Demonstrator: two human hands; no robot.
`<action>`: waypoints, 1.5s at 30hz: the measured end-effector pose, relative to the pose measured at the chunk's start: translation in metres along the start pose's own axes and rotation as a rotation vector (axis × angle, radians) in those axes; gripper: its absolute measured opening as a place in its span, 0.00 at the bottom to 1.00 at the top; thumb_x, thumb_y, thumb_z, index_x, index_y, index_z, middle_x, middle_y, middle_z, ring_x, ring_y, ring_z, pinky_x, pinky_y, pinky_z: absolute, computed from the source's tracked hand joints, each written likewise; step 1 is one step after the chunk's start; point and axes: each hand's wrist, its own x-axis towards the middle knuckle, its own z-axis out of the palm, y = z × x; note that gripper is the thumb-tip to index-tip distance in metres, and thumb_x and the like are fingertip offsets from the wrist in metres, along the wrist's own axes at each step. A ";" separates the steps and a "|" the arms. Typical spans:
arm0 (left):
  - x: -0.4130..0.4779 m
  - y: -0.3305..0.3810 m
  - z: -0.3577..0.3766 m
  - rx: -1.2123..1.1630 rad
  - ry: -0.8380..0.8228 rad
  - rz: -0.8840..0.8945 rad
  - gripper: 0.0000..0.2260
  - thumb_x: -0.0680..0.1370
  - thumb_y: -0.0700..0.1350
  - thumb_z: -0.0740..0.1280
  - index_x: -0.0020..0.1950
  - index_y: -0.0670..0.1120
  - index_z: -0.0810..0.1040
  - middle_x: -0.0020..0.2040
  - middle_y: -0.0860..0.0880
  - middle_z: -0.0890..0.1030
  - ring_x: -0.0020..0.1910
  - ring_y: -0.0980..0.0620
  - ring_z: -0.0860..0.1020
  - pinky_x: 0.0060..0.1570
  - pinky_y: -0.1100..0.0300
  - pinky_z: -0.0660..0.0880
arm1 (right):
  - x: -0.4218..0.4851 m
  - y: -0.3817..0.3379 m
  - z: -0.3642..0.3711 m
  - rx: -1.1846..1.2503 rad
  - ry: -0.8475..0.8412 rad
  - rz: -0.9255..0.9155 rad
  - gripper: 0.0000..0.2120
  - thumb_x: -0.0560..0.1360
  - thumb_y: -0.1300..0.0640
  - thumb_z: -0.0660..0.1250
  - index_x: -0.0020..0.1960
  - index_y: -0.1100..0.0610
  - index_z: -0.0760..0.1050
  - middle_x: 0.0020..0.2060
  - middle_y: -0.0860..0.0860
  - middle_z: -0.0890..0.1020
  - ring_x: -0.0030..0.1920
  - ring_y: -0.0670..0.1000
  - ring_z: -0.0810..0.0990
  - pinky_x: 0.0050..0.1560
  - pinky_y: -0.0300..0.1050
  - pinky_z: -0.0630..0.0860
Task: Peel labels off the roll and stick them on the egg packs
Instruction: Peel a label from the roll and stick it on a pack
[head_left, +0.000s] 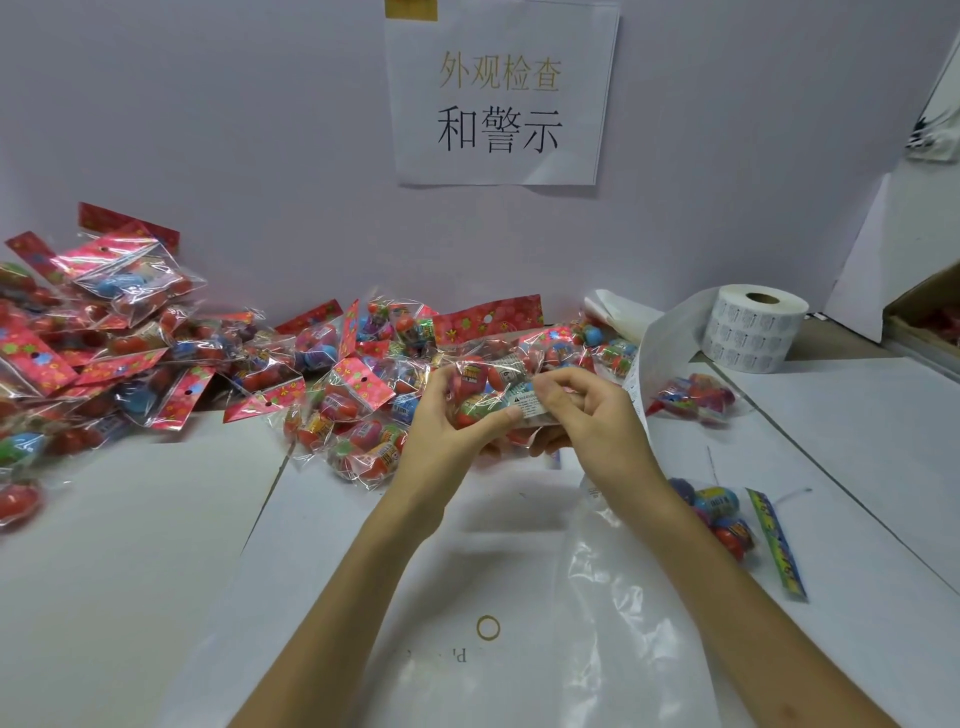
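Holding a crinkly clear egg pack (493, 382) just above the white table (130, 597), your left hand (441, 431) curls round it, with the thumb lying across the front. Your right hand (592, 421) pinches a small white rectangular label (531, 405) between thumb and forefinger. It holds the label against the film right at your left thumb tip, and the other right fingers are loosely curled. Inside the pack are glossy red and green plastic eggs, their print blurred by glare.

Beyond your fingertips lies a heap of packs (156, 343) with red patterned header cards, cut off at the left edge. Past your right knuckles a limp strip of backing paper (647, 358) arcs to a fat cylindrical label roll (753, 327) standing on end. Beside your right forearm rests a green-header pack (727, 519), and under your wrists lies a shiny clear bag (597, 597).

The label's print is too small to read. Most of your left fingers are hidden behind the pack.
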 end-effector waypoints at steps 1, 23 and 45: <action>0.000 0.000 0.000 -0.012 0.003 -0.005 0.35 0.70 0.47 0.80 0.72 0.45 0.69 0.61 0.38 0.81 0.51 0.40 0.83 0.56 0.43 0.81 | 0.000 -0.001 0.000 0.008 -0.001 0.004 0.10 0.80 0.49 0.66 0.53 0.55 0.80 0.38 0.53 0.86 0.37 0.51 0.85 0.44 0.51 0.83; 0.000 0.000 0.000 -0.026 0.138 -0.005 0.38 0.68 0.56 0.75 0.75 0.50 0.67 0.66 0.38 0.79 0.63 0.36 0.79 0.63 0.38 0.77 | -0.005 -0.005 0.006 0.040 -0.108 -0.046 0.08 0.83 0.59 0.63 0.55 0.47 0.78 0.38 0.44 0.86 0.33 0.45 0.85 0.32 0.36 0.78; -0.001 -0.002 -0.002 0.010 0.168 0.078 0.14 0.76 0.45 0.76 0.58 0.54 0.75 0.47 0.45 0.86 0.38 0.49 0.83 0.37 0.61 0.79 | -0.006 -0.001 0.008 0.011 -0.159 -0.083 0.18 0.77 0.65 0.72 0.57 0.45 0.74 0.42 0.44 0.87 0.33 0.46 0.84 0.33 0.36 0.77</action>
